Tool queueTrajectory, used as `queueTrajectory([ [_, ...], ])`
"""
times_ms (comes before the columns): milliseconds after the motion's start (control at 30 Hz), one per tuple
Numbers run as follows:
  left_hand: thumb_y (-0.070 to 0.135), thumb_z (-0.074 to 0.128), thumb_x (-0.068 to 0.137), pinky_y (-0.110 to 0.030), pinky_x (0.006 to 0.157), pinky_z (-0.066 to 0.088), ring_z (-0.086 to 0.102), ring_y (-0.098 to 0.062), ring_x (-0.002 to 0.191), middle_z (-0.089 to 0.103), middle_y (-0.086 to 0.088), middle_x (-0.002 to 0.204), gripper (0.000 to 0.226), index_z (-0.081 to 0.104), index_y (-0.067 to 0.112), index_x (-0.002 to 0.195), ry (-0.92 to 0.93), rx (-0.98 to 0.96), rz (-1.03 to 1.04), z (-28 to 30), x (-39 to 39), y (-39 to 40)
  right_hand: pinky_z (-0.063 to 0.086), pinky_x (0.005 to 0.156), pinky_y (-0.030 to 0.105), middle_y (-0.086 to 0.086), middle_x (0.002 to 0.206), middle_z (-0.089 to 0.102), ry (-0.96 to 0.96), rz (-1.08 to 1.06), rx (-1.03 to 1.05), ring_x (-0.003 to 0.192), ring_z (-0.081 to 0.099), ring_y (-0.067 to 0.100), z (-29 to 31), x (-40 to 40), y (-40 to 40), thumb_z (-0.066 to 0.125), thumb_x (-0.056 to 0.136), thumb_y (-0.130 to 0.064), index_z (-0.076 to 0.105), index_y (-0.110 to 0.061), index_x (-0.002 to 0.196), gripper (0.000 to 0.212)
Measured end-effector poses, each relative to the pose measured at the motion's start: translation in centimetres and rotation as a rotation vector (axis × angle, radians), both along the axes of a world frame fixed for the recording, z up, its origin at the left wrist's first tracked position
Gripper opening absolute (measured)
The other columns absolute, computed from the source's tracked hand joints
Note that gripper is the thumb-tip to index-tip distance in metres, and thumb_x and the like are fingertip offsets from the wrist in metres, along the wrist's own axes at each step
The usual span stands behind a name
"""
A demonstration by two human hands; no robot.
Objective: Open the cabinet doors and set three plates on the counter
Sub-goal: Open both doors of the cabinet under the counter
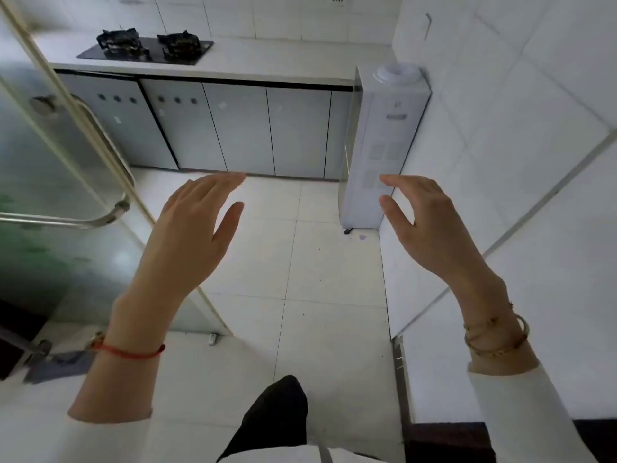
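A row of grey cabinet doors (240,128) runs under the white counter (267,60) at the far side of the room; all the doors look closed. No plates are visible. My left hand (190,228) is raised in front of me with fingers straight and relaxed, holding nothing. My right hand (430,225) is also raised, fingers loosely bent, empty. Both hands hover in the air over the floor, well short of the cabinets.
A black two-burner gas hob (147,48) sits on the counter's left part. A white water dispenser (380,145) stands against the right tiled wall. A glass door with a metal handle (66,208) is open at my left. White floor tiles (300,262) lie ahead.
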State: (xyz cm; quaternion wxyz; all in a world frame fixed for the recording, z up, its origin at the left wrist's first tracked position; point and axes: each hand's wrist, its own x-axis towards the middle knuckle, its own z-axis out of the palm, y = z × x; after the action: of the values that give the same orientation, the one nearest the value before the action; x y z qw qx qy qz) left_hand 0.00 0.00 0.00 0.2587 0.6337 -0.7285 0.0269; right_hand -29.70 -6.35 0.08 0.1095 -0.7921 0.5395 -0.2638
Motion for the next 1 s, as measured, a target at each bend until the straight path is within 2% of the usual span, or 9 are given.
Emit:
queueTrajectory([
  [333, 0.029, 0.041, 0.1, -0.043, 0.114, 0.033, 0.047, -0.02, 0.132, 0.054, -0.002, 0.14, 0.042, 0.046, 0.016, 0.139, 0.019, 0.062, 0.047, -2.7, 1.4, -7.4, 0.037, 0.112, 0.037, 0.002, 0.136, 0.056, -0.017, 0.004, 0.048, 0.131, 0.045, 0.016, -2.5, 2.5, -7.2, 0.044, 0.1, -0.033, 0.051, -0.016, 0.136, 0.041],
  [567, 0.027, 0.044, 0.098, -0.04, 0.112, 0.035, 0.05, -0.021, 0.129, 0.057, -0.002, 0.136, 0.041, 0.049, 0.015, 0.137, 0.054, 0.074, 0.042, -2.3, 4.3, -16.9, 0.036, 0.113, 0.034, 0.001, 0.137, 0.056, -0.023, -0.011, 0.084, 0.132, 0.044, 0.015, -2.2, 6.0, -16.5, 0.043, 0.1, -0.033, 0.051, -0.016, 0.137, 0.041],
  [1000, 0.026, 0.046, 0.097, -0.038, 0.111, 0.036, 0.051, -0.021, 0.127, 0.058, -0.001, 0.135, 0.04, 0.051, 0.014, 0.135, 0.076, 0.082, 0.1, -2.5, 11.9, -32.6, 0.038, 0.113, 0.04, 0.001, 0.139, 0.054, -0.026, 0.046, 0.083, 0.133, 0.044, 0.016, -1.9, 14.3, -34.0, 0.042, 0.1, -0.035, 0.048, -0.016, 0.139, 0.043],
])
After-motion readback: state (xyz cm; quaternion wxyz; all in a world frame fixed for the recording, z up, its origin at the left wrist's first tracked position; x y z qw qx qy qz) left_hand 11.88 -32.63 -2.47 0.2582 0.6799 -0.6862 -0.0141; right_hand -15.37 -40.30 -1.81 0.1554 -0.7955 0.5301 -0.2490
